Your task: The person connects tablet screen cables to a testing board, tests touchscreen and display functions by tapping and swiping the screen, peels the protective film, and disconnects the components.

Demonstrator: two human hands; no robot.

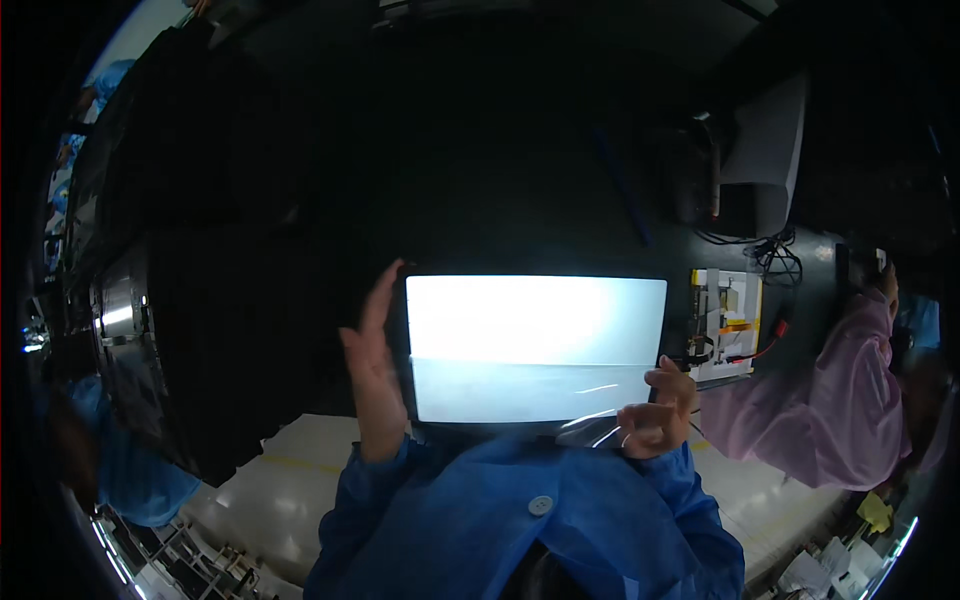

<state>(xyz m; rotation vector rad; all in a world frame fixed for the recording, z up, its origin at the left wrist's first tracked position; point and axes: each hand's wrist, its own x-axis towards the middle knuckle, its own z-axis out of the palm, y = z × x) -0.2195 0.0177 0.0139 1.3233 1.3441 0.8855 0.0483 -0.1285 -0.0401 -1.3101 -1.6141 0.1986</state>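
Note:
A lit flat display panel (535,320) with a dark frame glows bright white in front of me. Across its lower part lies a greyer band with a straight upper edge, which looks like a clear film (590,428); its loose corner curls up with streaks of reflected light. My right hand (660,410) has its fingers curled at the panel's lower right corner, closed on that film. Along the panel's left edge my left hand (375,370) is stretched out, its fingers apart and the longest one reaching the upper left corner.
Right of the panel sits a white-framed circuit board assembly (725,325) with orange strips and a red wire. Beyond it are tangled black cables (780,255) and a grey box-like stand (770,150). A blue pen-like stick (622,190) lies farther back. A person's pink sleeve (865,370) is at right.

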